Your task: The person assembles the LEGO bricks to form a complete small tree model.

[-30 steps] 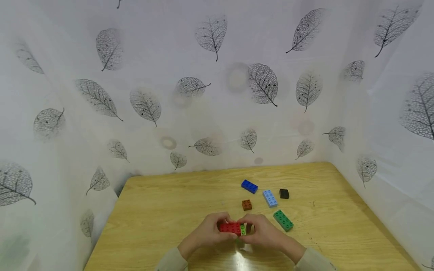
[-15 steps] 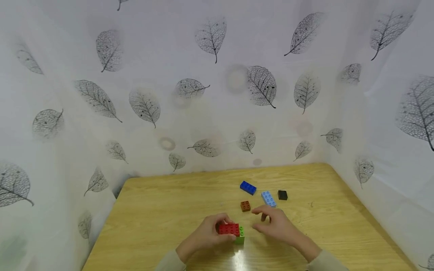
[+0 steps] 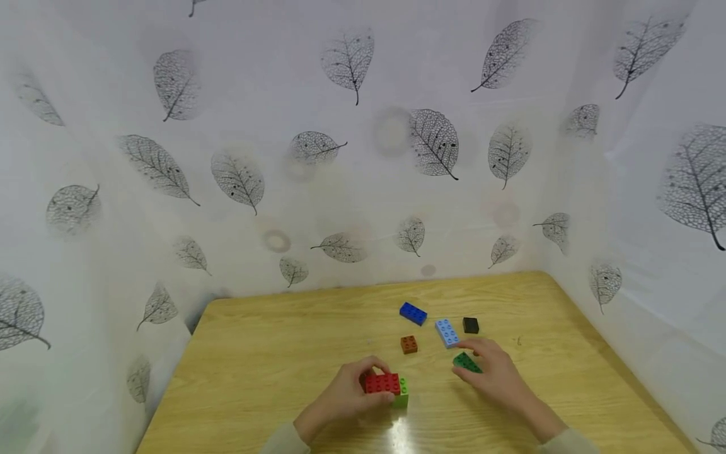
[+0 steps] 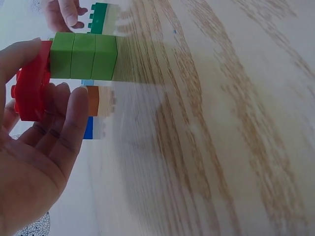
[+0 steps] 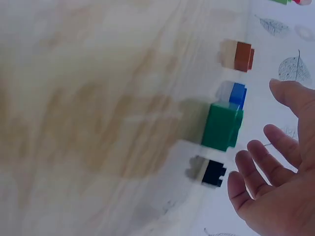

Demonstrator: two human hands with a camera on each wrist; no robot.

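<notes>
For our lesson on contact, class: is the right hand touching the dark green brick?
Apart: the right wrist view shows pale backdrop between the right hand and the dark green brick.

What I've got before me is a curtained-off booth, leaf-printed white curtains [image 3: 351,202] hanging round three sides of a wood-grain table [image 3: 272,347].

Red brick [image 3: 382,383], green brick [image 5: 219,126], white cloth [image 3: 255,101] — grey leaf-print
</notes>
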